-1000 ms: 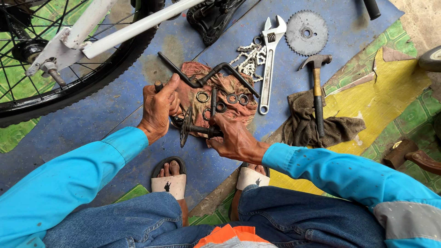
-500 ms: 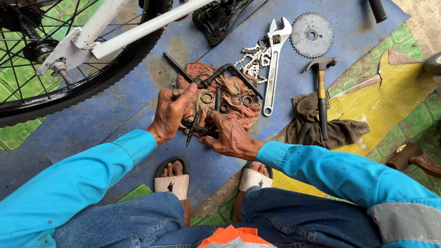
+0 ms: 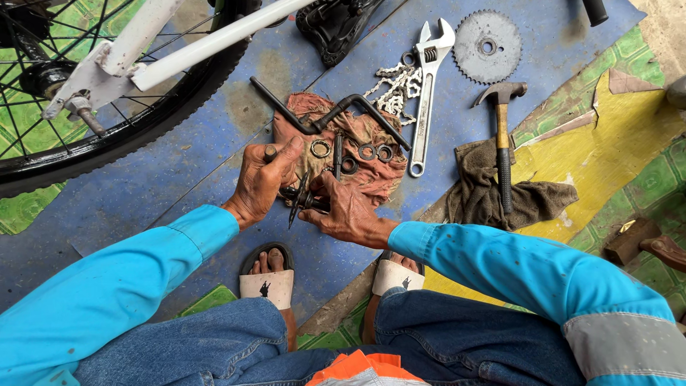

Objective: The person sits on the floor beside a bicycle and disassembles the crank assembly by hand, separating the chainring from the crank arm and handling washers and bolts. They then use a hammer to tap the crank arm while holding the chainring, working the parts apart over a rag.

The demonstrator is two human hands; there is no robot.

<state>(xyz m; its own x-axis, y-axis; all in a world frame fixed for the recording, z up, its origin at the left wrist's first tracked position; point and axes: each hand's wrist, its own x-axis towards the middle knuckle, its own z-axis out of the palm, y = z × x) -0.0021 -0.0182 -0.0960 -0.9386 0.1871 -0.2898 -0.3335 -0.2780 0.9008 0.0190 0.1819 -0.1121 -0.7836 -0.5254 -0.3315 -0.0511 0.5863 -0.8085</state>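
My left hand (image 3: 261,182) grips a dark metal crank piece with a small chainring (image 3: 295,198) by its upper end. From the other side my right hand (image 3: 348,212) holds the same part, fingers closed around its axle end. Both hands hover just over a reddish rag (image 3: 357,154) on a blue mat (image 3: 200,179). On the rag lie several small rings and washers (image 3: 357,151) and a bent black crank arm (image 3: 336,114).
A bicycle wheel (image 3: 107,143) and white frame (image 3: 207,43) fill the top left. An adjustable wrench (image 3: 427,86), a chain (image 3: 393,86), a toothed sprocket (image 3: 488,46), a hammer (image 3: 502,136) on a brown cloth (image 3: 529,196) and a black saddle (image 3: 336,28) lie around.
Both hands have drawn closer together on the crank piece and shifted slightly; the small chainring has tilted. The camera view has moved a little.
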